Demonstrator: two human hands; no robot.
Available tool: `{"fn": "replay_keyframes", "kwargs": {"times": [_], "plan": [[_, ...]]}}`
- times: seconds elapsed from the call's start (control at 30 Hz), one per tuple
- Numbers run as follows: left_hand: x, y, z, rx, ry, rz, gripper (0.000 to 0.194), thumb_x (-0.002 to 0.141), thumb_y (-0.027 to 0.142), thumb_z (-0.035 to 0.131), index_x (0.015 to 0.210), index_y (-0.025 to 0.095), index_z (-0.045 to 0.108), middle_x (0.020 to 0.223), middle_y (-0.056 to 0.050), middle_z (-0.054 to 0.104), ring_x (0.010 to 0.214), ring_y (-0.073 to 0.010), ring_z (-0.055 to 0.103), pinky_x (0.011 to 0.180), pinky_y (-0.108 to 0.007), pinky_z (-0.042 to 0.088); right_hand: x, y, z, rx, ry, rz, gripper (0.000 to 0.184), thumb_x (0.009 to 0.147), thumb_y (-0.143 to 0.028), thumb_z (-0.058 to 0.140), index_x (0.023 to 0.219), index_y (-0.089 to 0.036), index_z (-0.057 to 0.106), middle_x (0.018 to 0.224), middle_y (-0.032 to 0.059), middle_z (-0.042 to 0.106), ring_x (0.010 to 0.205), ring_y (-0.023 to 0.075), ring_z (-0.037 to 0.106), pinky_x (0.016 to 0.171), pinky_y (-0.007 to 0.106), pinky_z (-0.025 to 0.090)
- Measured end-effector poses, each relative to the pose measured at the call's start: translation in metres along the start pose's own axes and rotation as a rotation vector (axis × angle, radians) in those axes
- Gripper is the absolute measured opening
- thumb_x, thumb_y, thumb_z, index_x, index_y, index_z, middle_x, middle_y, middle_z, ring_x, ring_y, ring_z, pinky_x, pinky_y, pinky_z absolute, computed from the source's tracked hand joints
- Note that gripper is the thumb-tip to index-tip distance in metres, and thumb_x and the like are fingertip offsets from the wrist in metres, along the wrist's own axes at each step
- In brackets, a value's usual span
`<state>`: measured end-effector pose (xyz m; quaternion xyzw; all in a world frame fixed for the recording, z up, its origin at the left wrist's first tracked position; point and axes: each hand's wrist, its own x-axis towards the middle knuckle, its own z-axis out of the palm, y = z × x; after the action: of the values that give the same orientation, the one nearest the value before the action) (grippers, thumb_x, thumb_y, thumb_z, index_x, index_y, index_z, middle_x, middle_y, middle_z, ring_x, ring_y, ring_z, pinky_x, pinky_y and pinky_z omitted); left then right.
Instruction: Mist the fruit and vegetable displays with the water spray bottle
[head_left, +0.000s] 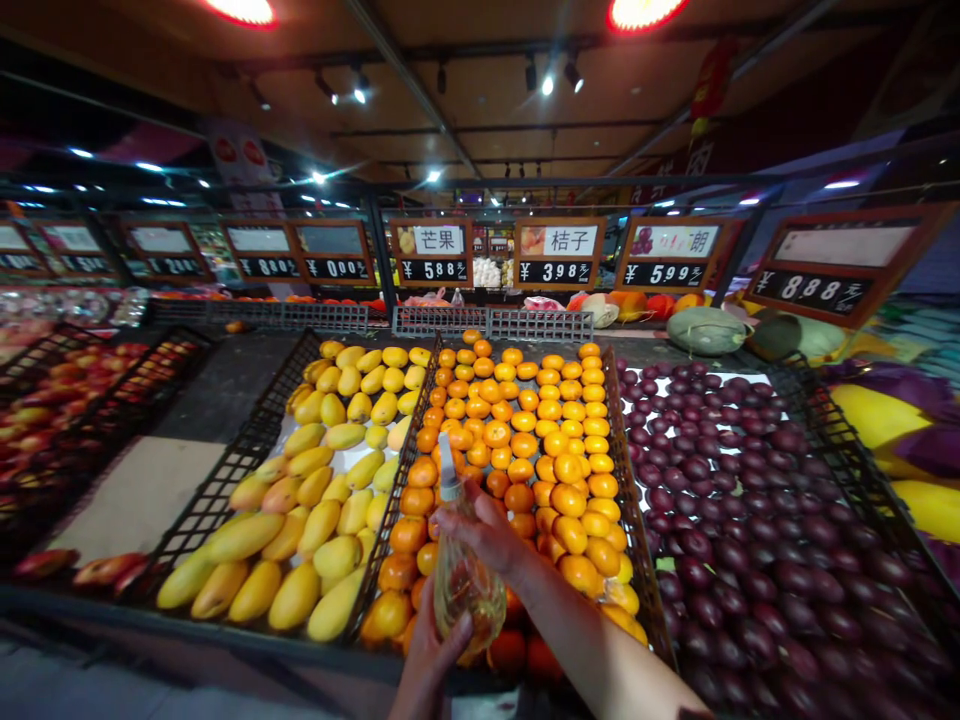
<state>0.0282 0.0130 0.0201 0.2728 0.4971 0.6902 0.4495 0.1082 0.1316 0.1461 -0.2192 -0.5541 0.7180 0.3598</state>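
Prices in yuan are shown on wood-framed signs.
"芒果 ¥5.88" is carried by the mango sign [431,253], "桔子 ¥3.98" by the orange-fruit sign [560,253], and "¥5.99", with a name ending in "朗", by the purple-fruit sign [679,255]. "¥8.88" is borne by the far-right sign [853,265]; "0.00" is displayed on a sign left of the mangoes' [334,253]. Others are blurred.

Ceiling: dim, red-rimmed lamps [646,12] glaring
Spotlights [547,84]: small, white, flared
Fruit [525,440]: moderately lit
Edges: stretched, smeared
Price signs [559,254]: centre ones readable
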Motion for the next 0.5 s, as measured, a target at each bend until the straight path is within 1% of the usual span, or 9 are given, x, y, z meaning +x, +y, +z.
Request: {"fn": "replay_keyframes", "kwargs": {"times": [0.07, 0.13, 0.23, 0.33, 0.37, 0.43, 0.5], "plan": [[0.002, 0.006, 0.007, 0.000, -0.075, -0.001, 0.100, 0.060, 0.065, 0.094, 0.140, 0.020, 0.053, 0.140, -0.021, 0.069, 0.135, -0.0463, 0.062, 0.118, -0.058, 0.048, -0.011, -0.006, -0.007, 0.015, 0.078, -0.011, 0.050, 0.068, -0.056, 0.090, 0.095, -0.024, 0.063, 0.079, -0.0018, 0.070, 0.075, 0.0193, 0.063, 0.072, 0.032, 0.050], [0.001, 0.008, 0.017, -0.031, -0.186, -0.039, 0.100, 0.061, 0.061, 0.096, 0.143, 0.023, 0.053, 0.146, -0.019, 0.066, 0.139, -0.0462, 0.059, 0.119, -0.059, 0.046, -0.026, -0.009, -0.018, 0.029, 0.187, -0.018, 0.050, 0.067, -0.057, 0.091, 0.096, -0.024, 0.066, 0.081, -0.0003, 0.072, 0.075, 0.0205, 0.064, 0.071, 0.033, 0.050], [-0.006, 0.005, 0.037, -0.114, -0.419, -0.077, 0.096, 0.062, 0.055, 0.098, 0.144, 0.027, 0.055, 0.150, -0.017, 0.064, 0.141, -0.0450, 0.058, 0.120, -0.061, 0.044, -0.056, -0.006, -0.043, 0.091, 0.336, -0.045, 0.055, 0.066, -0.058, 0.093, 0.103, -0.024, 0.070, 0.085, 0.0019, 0.074, 0.079, 0.0238, 0.068, 0.072, 0.035, 0.054], [-0.016, -0.002, 0.057, -0.188, -0.650, -0.110, 0.090, 0.067, 0.051, 0.097, 0.145, 0.028, 0.057, 0.151, -0.015, 0.063, 0.143, -0.0443, 0.056, 0.121, -0.062, 0.041, -0.089, 0.006, -0.072, 0.129, 0.447, -0.066, 0.057, 0.068, -0.057, 0.094, 0.110, -0.025, 0.072, 0.091, 0.0040, 0.077, 0.087, 0.0272, 0.071, 0.076, 0.037, 0.056], [-0.019, -0.006, 0.062, -0.204, -0.689, -0.139, 0.090, 0.066, 0.050, 0.098, 0.145, 0.029, 0.059, 0.153, -0.014, 0.062, 0.145, -0.0444, 0.054, 0.123, -0.062, 0.039, -0.101, 0.011, -0.081, 0.120, 0.477, -0.054, 0.056, 0.069, -0.057, 0.093, 0.110, -0.025, 0.072, 0.093, 0.0047, 0.077, 0.089, 0.0280, 0.072, 0.076, 0.037, 0.057], [-0.024, -0.018, 0.073, -0.214, -0.715, -0.243, 0.087, 0.065, 0.052, 0.098, 0.142, 0.031, 0.064, 0.155, -0.011, 0.060, 0.151, -0.0444, 0.047, 0.127, -0.059, 0.035, -0.125, 0.021, -0.096, 0.109, 0.550, -0.006, 0.056, 0.070, -0.059, 0.093, 0.111, -0.025, 0.073, 0.100, 0.0063, 0.079, 0.095, 0.0298, 0.073, 0.079, 0.038, 0.058], [-0.025, -0.033, 0.086, -0.204, -0.726, -0.359, 0.077, 0.067, 0.059, 0.095, 0.135, 0.031, 0.071, 0.149, -0.011, 0.066, 0.152, -0.0451, 0.046, 0.127, -0.058, 0.035, -0.147, 0.031, -0.106, 0.121, 0.661, 0.037, 0.061, 0.069, -0.062, 0.092, 0.115, -0.026, 0.072, 0.107, 0.0067, 0.080, 0.102, 0.0312, 0.074, 0.084, 0.038, 0.059]]}}
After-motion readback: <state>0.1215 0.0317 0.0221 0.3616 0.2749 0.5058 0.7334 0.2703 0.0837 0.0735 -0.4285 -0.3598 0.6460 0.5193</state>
